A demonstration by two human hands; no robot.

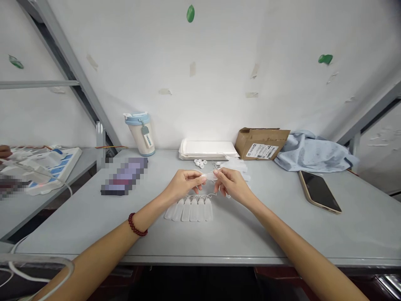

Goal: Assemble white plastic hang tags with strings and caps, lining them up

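Between both hands, just above the grey table, is a small translucent white plastic piece [210,175]. My left hand [188,183] pinches its left end with thumb and fingers. At its right end, my right hand [231,184] grips it between thumb and index finger. Just below the hands lies a row of several similar translucent pieces [194,209], side by side, with thin white strings at their upper ends. More translucent pieces [233,164] lie in a pile behind my right hand, partly hidden by it. A few small white round parts [199,163] sit behind my left hand.
A stack of white flat sheets [208,149] and an open cardboard box [262,144] stand by the wall. Light blue cloth [313,152] and a phone [319,191] lie right. A tumbler [141,133] and a blurred purple object [124,176] are left. Another person's hand [4,151] shows far left.
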